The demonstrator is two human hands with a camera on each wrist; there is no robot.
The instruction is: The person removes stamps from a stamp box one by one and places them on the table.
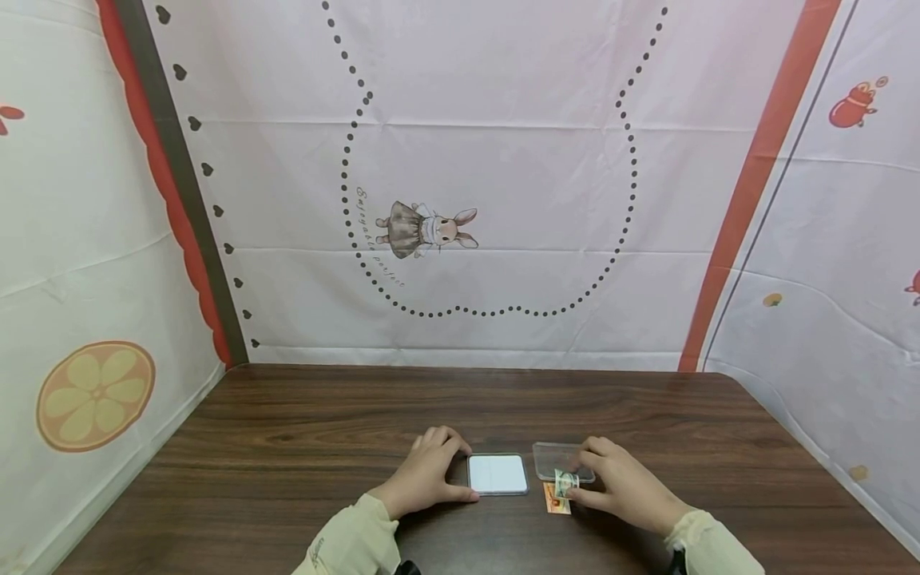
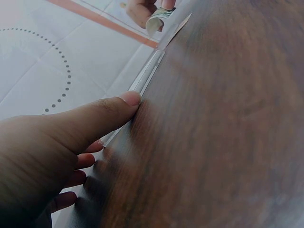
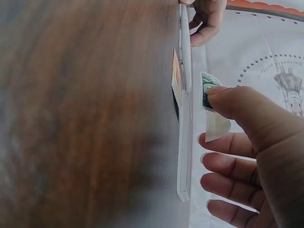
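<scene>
A flat clear plastic case with a white inside (image 1: 497,474) lies on the table in the head view. My left hand (image 1: 426,471) holds it at its left end, thumb on the near edge and fingers at the far corner. Between thumb and forefinger, my right hand (image 1: 624,487) pinches a green postage stamp (image 3: 206,90), bent so that its pale back shows. That stamp is raised over the clear lid (image 1: 552,457), which lies right of the case. An orange stamp (image 1: 557,505) lies by the lid's near edge, partly covered by the green one in the head view.
The dark wooden table (image 1: 323,431) extends around both hands. A printed white cloth (image 1: 503,176) hangs behind its far edge, with more cloth (image 1: 79,239) along the left and right sides.
</scene>
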